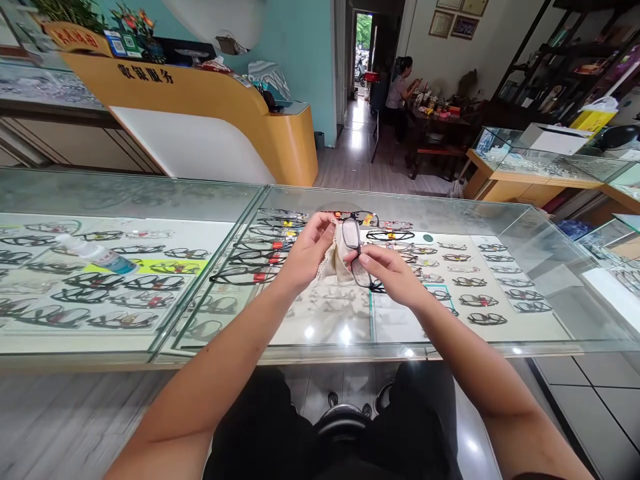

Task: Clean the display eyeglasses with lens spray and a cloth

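Observation:
Black-framed glasses [353, 235] are held upright over the glass display counter [450, 207]. My right hand [393, 273] is closed, pinching the lower lens and frame. My left hand [307, 250] is closed on a beige cleaning cloth [336, 263] that is pressed against the upper lens. Both hands meet just above the counter's middle.
Rows of glasses frames [480, 280] lie under the glass. A small spray bottle [100, 255] lies on the left case. An orange service desk [200, 100] stands behind. A person sits at a far table [403, 83]. More display cases [550, 163] stand at the right.

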The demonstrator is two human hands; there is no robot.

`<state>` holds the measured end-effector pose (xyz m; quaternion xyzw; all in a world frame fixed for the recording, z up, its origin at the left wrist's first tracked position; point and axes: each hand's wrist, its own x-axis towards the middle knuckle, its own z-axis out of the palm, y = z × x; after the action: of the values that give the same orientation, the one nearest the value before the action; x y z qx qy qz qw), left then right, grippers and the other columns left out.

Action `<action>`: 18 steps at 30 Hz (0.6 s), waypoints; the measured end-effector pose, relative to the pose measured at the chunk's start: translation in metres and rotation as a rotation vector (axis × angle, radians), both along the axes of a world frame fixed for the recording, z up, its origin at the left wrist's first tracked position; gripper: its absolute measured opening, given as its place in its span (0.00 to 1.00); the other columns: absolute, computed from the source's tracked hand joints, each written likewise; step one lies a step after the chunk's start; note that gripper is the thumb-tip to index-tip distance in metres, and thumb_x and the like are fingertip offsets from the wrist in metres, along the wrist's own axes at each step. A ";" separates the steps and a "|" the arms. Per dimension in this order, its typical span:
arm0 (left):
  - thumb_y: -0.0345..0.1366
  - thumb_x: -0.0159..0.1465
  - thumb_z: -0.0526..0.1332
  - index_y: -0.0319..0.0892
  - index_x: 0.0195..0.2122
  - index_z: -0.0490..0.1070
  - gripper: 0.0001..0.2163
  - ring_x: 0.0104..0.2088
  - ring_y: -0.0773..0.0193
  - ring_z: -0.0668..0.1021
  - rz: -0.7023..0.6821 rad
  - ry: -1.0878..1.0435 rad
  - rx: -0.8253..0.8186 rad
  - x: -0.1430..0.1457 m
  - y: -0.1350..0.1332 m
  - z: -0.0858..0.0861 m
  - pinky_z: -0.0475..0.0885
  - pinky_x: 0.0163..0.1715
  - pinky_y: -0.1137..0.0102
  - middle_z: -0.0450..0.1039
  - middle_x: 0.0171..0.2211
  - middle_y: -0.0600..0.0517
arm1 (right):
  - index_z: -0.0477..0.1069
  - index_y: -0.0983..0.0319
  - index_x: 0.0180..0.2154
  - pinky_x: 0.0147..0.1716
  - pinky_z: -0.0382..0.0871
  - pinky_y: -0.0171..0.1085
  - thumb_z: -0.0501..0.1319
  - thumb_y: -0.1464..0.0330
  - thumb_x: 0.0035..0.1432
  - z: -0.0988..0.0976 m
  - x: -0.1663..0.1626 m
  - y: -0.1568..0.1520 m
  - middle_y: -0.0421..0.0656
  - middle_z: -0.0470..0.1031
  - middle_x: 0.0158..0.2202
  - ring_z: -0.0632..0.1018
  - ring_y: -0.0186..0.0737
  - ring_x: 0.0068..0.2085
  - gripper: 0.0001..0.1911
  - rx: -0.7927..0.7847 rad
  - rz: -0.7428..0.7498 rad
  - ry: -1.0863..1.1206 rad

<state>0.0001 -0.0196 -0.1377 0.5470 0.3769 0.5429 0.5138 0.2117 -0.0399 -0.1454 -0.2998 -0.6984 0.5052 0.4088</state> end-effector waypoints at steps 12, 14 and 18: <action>0.58 0.58 0.80 0.50 0.52 0.67 0.31 0.26 0.67 0.75 -0.105 -0.097 -0.111 0.004 -0.007 0.006 0.69 0.25 0.71 0.76 0.35 0.57 | 0.79 0.58 0.40 0.49 0.70 0.41 0.61 0.44 0.73 -0.004 -0.003 0.001 0.43 0.79 0.39 0.76 0.43 0.43 0.25 0.048 0.025 -0.040; 0.56 0.57 0.81 0.50 0.53 0.67 0.33 0.24 0.65 0.77 -0.153 -0.135 -0.179 0.002 -0.006 0.007 0.70 0.23 0.71 0.77 0.33 0.57 | 0.80 0.58 0.41 0.51 0.71 0.41 0.60 0.45 0.74 -0.003 -0.003 0.000 0.43 0.82 0.41 0.79 0.44 0.46 0.24 0.053 0.056 -0.020; 0.54 0.60 0.79 0.46 0.46 0.73 0.25 0.24 0.64 0.76 -0.299 -0.171 -0.255 -0.001 -0.004 0.005 0.75 0.26 0.69 0.76 0.27 0.55 | 0.82 0.57 0.44 0.54 0.72 0.43 0.60 0.44 0.73 -0.001 -0.002 0.000 0.44 0.84 0.42 0.81 0.46 0.48 0.25 0.038 0.085 -0.016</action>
<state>-0.0013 -0.0236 -0.1327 0.4792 0.3125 0.4529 0.6838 0.2093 -0.0396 -0.1462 -0.2659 -0.7233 0.5064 0.3869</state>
